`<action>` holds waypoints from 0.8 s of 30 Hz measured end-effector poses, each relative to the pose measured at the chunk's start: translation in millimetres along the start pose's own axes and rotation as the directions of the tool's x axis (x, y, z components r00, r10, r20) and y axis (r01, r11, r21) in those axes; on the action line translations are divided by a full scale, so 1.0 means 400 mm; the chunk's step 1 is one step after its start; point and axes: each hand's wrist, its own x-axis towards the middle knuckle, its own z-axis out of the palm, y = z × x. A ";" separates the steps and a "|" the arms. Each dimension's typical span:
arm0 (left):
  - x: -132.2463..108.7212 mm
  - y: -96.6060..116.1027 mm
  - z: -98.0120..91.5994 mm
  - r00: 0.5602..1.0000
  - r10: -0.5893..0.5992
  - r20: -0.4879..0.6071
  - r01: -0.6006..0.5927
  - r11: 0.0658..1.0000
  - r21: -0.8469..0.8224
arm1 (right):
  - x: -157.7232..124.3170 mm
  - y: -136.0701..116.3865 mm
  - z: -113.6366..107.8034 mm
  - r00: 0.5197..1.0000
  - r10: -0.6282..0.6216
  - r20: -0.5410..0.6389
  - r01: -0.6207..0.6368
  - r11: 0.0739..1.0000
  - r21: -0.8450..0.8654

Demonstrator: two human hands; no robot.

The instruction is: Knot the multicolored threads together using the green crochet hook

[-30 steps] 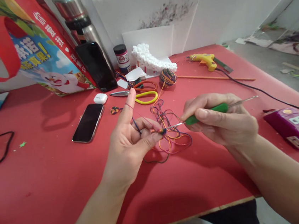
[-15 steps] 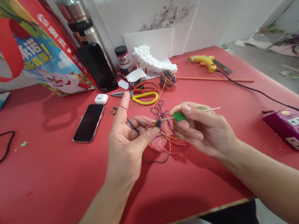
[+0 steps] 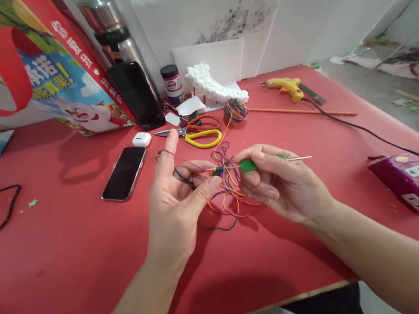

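Between thumb and fingers, my left hand (image 3: 178, 195) pinches a small multicoloured crochet piece (image 3: 217, 171). A strand of yarn runs over its raised index finger to the piece. My right hand (image 3: 281, 182) is closed around the green handle of a crochet hook (image 3: 248, 165). The hook's thin metal shaft reaches left to the crochet piece; its other metal end sticks out past my hand on the right. Loose multicoloured yarn (image 3: 232, 199) lies tangled on the table beneath and between my hands, with one strand leading back to a yarn ball (image 3: 235, 110).
On the red table (image 3: 94, 269) lie scissors (image 3: 203, 137), a phone (image 3: 124, 173), a white earphone case (image 3: 142, 139), a wooden stick (image 3: 302, 111) and a yellow glue gun (image 3: 283, 88). A purple power socket (image 3: 414, 183) sits at right. A gift bag (image 3: 75, 86) and a steel flask (image 3: 105, 18) stand at back left.
Both hands have shifted slightly to the left, with the hook and crochet piece. More of the crochet piece shows above my left thumb. The hook is still at the piece.
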 end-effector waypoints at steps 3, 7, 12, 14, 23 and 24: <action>0.001 -0.001 -0.001 1.000 0.012 -0.020 -0.012 1.000 -0.015 | -0.001 0.004 0.000 1.000 -0.014 0.004 0.014 0.999 -0.041; 0.006 -0.001 -0.003 0.997 -0.054 0.054 0.059 0.995 -0.082 | -0.010 0.012 0.001 0.998 -0.018 0.065 0.022 0.998 -0.056; 0.001 -0.005 0.008 0.985 -0.131 0.109 0.147 0.976 -0.163 | -0.023 0.013 0.006 0.992 -0.050 0.114 0.062 0.992 -0.110; -0.006 -0.011 0.015 0.988 -0.141 0.070 0.151 0.970 -0.188 | -0.022 0.016 0.011 0.994 -0.078 0.078 0.084 0.993 -0.086; -0.016 -0.017 0.014 0.993 -0.120 0.022 0.122 0.975 -0.188 | -0.001 0.041 0.020 0.999 -0.031 -0.040 0.034 0.996 0.079; -0.014 -0.015 0.013 0.993 -0.118 0.026 0.121 0.973 -0.196 | 0.000 0.041 0.017 0.999 -0.029 -0.040 0.032 0.997 0.073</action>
